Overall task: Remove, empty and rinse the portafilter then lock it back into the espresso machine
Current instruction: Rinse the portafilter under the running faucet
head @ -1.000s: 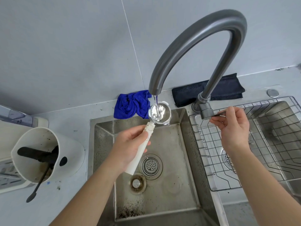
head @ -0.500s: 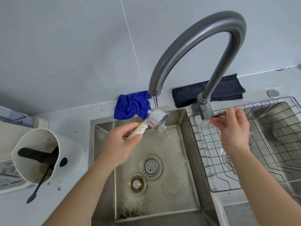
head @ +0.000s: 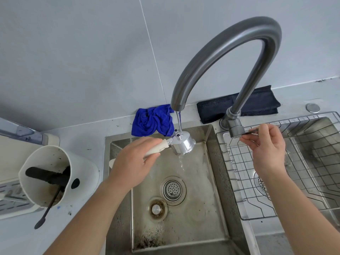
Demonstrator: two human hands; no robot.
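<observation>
Tipped further over since a moment ago, the portafilter [head: 181,147] hangs under the faucet [head: 228,52] stream, basket interior hidden; left hand [head: 136,161] wraps its white handle, right hand [head: 265,144] pinches the partly covered faucet lever [head: 251,131].

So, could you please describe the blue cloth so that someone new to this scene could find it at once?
Start at the tall curved grey tap over the steel sink. Behind the sink's back left corner, against the wall, lies the blue cloth. It is crumpled and bright blue, unlike the folded dark cloth behind the tap's base.
</observation>
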